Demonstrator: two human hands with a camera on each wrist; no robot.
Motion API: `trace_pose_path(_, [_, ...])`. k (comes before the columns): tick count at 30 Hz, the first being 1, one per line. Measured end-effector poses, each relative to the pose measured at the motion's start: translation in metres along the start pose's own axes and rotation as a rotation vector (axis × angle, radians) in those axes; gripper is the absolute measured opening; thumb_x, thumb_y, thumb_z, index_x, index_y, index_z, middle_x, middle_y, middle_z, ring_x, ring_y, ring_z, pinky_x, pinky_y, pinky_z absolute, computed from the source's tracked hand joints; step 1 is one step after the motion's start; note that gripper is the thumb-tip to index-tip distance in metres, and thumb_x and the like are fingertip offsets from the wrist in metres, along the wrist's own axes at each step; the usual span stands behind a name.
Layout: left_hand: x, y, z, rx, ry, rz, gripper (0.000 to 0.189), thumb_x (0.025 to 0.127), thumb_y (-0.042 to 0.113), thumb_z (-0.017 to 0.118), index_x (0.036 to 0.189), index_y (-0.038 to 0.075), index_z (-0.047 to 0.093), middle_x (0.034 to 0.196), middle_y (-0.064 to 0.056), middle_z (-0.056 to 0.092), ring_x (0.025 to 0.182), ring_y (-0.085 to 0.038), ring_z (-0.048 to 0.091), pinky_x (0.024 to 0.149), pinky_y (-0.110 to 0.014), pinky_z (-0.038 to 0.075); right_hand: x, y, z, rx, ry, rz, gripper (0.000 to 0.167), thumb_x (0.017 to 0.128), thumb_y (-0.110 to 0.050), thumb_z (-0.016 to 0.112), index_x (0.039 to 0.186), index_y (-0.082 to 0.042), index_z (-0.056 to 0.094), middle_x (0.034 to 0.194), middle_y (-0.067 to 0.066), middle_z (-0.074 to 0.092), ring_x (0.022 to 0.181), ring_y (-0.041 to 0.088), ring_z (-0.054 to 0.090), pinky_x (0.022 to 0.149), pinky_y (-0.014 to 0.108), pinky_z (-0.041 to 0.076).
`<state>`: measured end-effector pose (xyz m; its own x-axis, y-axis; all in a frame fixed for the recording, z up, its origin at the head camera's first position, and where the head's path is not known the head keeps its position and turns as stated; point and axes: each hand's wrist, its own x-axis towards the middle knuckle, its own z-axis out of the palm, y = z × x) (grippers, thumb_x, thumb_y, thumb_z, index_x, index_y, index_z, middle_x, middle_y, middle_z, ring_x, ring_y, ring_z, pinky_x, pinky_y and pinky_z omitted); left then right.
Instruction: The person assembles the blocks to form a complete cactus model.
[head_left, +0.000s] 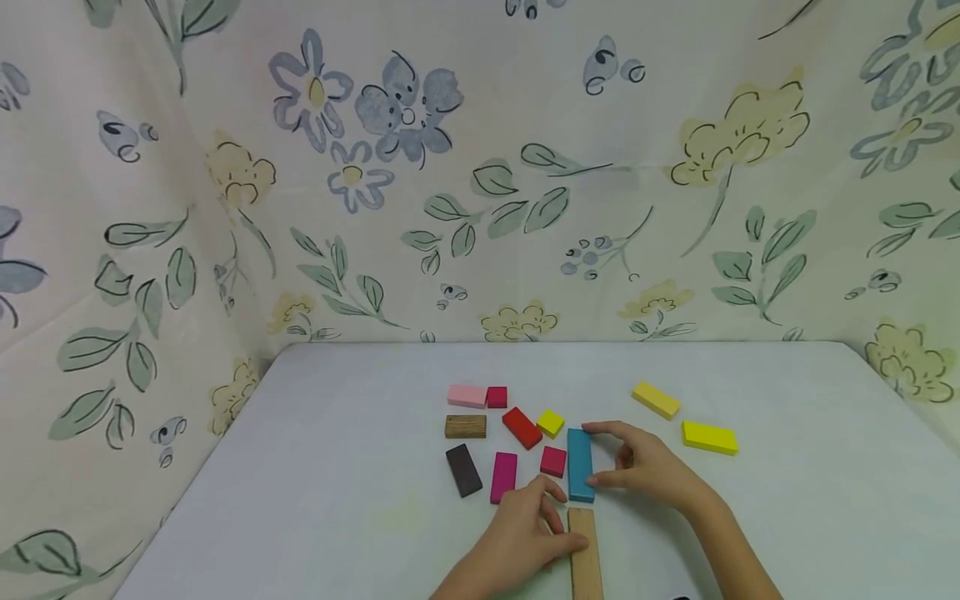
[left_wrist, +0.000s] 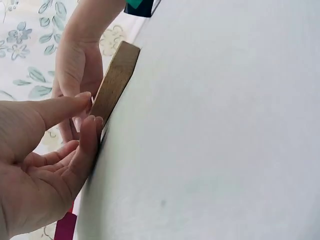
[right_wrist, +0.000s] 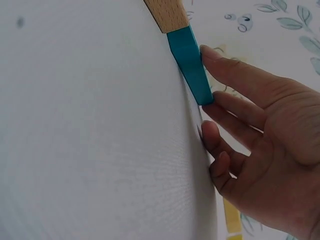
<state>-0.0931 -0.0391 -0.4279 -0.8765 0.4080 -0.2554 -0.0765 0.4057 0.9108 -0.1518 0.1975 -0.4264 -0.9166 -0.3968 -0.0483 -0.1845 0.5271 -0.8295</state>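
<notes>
A long natural-wood block [head_left: 585,557] lies lengthwise at the front of the table. My left hand [head_left: 521,533] holds it near its far end, thumb on it and fingers bent beside it; the left wrist view shows thumb and fingertip at the wooden block [left_wrist: 116,82]. Just beyond, in line with it, is a blue block [head_left: 580,465]. My right hand [head_left: 651,468] grips this from the right, index finger at its far end and thumb along its side. In the right wrist view the blue block [right_wrist: 192,62] overlaps the wood block's end.
Left of the blue block lie small crimson [head_left: 553,462], yellow [head_left: 551,423], red [head_left: 522,427], magenta [head_left: 504,477], black [head_left: 463,470], brown [head_left: 466,427] and pink [head_left: 467,396] blocks. Two yellow blocks [head_left: 709,437] lie at the right. Flowered cloth [head_left: 480,167] hangs behind the white table [head_left: 315,517].
</notes>
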Motion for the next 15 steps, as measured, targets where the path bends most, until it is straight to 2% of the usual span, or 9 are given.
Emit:
trace_pose_path(5, [-0.0007, -0.0014, 0.0036, -0.083, 0.016, -0.013, 0.029, 0.091, 0.015, 0.085, 0.109, 0.011, 0.064, 0.076, 0.002, 0.064, 0.054, -0.011, 0.060, 0.061, -0.016, 0.050, -0.0009, -0.0007, 0.0000, -0.005, -0.002, -0.013, 0.071, 0.084, -0.024, 0.091, 0.144, -0.003, 0.060, 0.125, 0.014, 0.064, 0.071, 0.014, 0.052, 0.062, 0.021, 0.046])
trace_pose_path(15, [-0.0016, -0.0035, 0.0026, -0.095, 0.014, 0.003, 0.024, 0.091, 0.016, 0.085, 0.100, 0.012, 0.063, 0.073, 0.002, 0.062, 0.054, -0.009, 0.060, 0.061, -0.015, 0.050, -0.0021, -0.0008, 0.0023, 0.000, -0.002, -0.016, 0.070, 0.083, -0.025, 0.091, 0.143, -0.003, 0.062, 0.124, 0.013, 0.066, 0.073, 0.014, 0.053, 0.064, 0.021, 0.047])
